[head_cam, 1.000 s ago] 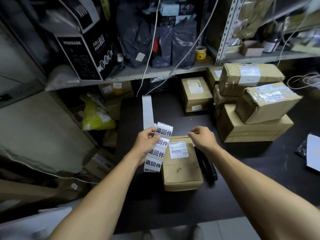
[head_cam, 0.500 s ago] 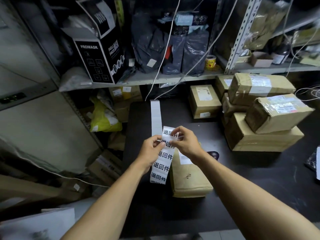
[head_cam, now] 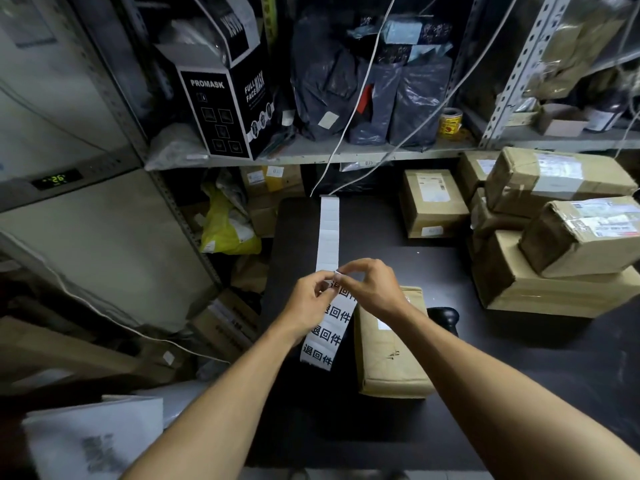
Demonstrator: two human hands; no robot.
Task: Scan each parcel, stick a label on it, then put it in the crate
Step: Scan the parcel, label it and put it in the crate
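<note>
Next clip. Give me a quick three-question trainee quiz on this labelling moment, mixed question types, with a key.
1. True or false: both hands are pinching the top of the printed label strip.
2. Where does the parcel on the table lie relative to the strip? A) to its right B) to its left C) on the shelf
3. Fill in: the dark scanner rests on the ____, right of that parcel.

Key
1. True: the left hand and right hand meet at the strip's upper end.
2. A
3. table
</note>
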